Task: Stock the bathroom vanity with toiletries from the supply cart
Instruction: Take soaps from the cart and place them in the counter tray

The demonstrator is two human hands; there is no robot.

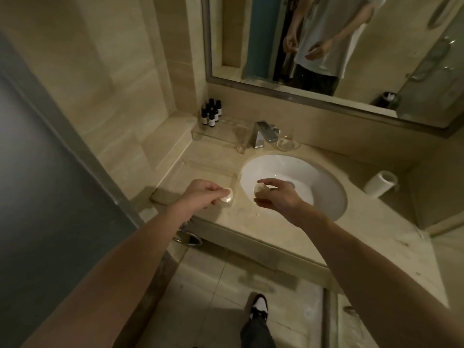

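Observation:
My left hand (203,193) pinches a small round white soap (52,195) over the near corner of a clear tray (200,169) on the beige vanity counter (263,229). A second small round white soap (259,189) sits in the fingertips of my right hand (278,195), held above the left rim of the white sink basin (324,187). Several small dark bottles (212,112) with white labels stand at the back left on a clear acrylic shelf (221,134).
A chrome faucet (263,134) stands behind the basin with a glass tumbler (286,141) beside it. A toilet roll (380,183) lies on the counter's right. A mirror (326,46) spans the back wall. A frosted door (37,172) fills the left.

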